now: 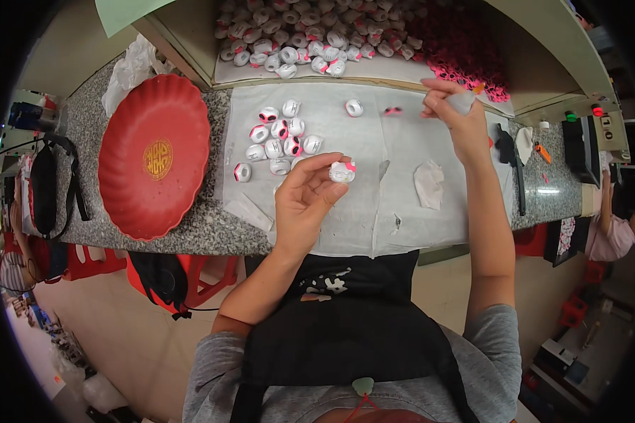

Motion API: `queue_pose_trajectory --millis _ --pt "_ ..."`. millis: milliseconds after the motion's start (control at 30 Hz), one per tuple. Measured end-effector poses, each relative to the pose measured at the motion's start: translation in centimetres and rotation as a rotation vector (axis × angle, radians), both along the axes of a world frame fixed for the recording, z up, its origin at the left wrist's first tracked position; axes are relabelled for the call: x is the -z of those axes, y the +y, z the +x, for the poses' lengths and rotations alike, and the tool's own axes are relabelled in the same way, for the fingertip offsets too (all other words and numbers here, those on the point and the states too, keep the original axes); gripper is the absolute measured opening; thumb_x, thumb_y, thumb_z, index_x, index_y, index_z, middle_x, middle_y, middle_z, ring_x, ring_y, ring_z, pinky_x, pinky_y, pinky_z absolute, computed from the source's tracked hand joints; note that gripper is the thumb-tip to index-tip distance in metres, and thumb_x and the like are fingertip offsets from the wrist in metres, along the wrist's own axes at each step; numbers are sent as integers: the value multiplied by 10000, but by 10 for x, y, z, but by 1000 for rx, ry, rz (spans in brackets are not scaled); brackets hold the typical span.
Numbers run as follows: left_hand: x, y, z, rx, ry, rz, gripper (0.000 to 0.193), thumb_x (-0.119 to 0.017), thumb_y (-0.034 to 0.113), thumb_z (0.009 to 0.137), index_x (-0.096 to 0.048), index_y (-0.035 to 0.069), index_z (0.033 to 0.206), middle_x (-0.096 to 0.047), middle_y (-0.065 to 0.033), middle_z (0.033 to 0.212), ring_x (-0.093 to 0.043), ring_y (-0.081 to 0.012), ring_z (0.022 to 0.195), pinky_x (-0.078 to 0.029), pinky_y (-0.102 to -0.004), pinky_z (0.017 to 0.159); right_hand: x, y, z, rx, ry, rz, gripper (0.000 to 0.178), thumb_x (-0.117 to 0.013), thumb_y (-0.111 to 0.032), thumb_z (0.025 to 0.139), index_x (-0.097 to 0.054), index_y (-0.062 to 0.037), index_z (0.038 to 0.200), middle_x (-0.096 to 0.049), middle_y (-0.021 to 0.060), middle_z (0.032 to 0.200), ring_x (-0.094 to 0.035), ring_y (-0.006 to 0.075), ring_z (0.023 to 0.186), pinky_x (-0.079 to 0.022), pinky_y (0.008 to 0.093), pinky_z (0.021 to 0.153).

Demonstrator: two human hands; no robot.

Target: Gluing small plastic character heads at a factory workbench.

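Note:
Between the thumb and fingers of my left hand (pixel 305 208) is a small white cat-head figure (pixel 342 172) with a pink patch at one corner. My right hand (pixel 462 123), raised over the right of the white sheet (pixel 331 225), grips a small translucent squeeze bottle (pixel 461 103) with an orange tip. Left of that hand lies a small pink-and-black piece (pixel 393 111), slightly blurred. One white figure (pixel 354 108) stands alone near the sheet's far edge. Several more white figures (pixel 274 149), some with pink and black parts, are grouped beyond my left hand.
A red scalloped tray (pixel 109 151) sits on the speckled counter at left. The shelf bin behind holds heaped white figures (pixel 303 32) and pink pieces (pixel 466 60). A crumpled tissue (pixel 428 185) lies on the sheet. Black tool (pixel 521 169) and orange item (pixel 542 153) rest at right.

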State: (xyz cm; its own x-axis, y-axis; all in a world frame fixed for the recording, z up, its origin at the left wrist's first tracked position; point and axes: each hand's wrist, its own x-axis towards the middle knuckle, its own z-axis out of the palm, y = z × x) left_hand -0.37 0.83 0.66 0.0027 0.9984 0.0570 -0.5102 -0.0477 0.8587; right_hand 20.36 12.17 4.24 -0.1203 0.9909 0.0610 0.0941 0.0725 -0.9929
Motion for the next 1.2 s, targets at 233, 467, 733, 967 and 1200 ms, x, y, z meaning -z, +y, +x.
queue_pose_trajectory --millis 233,467,733,967,1200 --pt "4 2 1 -55 -33 17 329 -528 -40 712 -432 -16 1026 -496 -106 988 -493 -136 880 -404 -257 773 12 -23 -21 -87 -464 68 108 -527 8 699 -550 3 804 -537 22 719 -494 88 649 -415 206 601" --pt "1 0 -3 -214 -69 68 332 -513 -35 723 -412 -14 1038 -478 -129 1015 -488 -159 903 -420 -308 784 18 -25 -47 -337 -635 466 161 -586 25 615 -550 -22 765 -535 68 744 -519 179 642 -415 249 564" --pt "1 -2 -5 -188 -132 62 331 -518 -35 720 -414 -20 1034 -485 -128 1004 -486 -161 911 -410 -299 792 13 -29 -48 -339 -599 475 148 -570 35 630 -537 -10 767 -535 61 722 -521 164 617 -406 220 549" --pt "2 -3 -4 -24 -9 117 326 -527 -64 702 -439 -30 1013 -494 -120 997 -482 -162 916 -390 -269 792 -6 -78 -53 -263 80 -148 67 -536 37 670 -512 31 733 -511 98 721 -502 140 585 -409 228 554" --pt "5 -4 3 -24 161 140 314 -524 -76 689 -482 -8 992 -499 -106 997 -497 -167 892 -428 -243 734 1 -102 -60 -176 351 -148 77 -558 38 659 -500 27 709 -504 106 707 -499 163 613 -424 250 543"
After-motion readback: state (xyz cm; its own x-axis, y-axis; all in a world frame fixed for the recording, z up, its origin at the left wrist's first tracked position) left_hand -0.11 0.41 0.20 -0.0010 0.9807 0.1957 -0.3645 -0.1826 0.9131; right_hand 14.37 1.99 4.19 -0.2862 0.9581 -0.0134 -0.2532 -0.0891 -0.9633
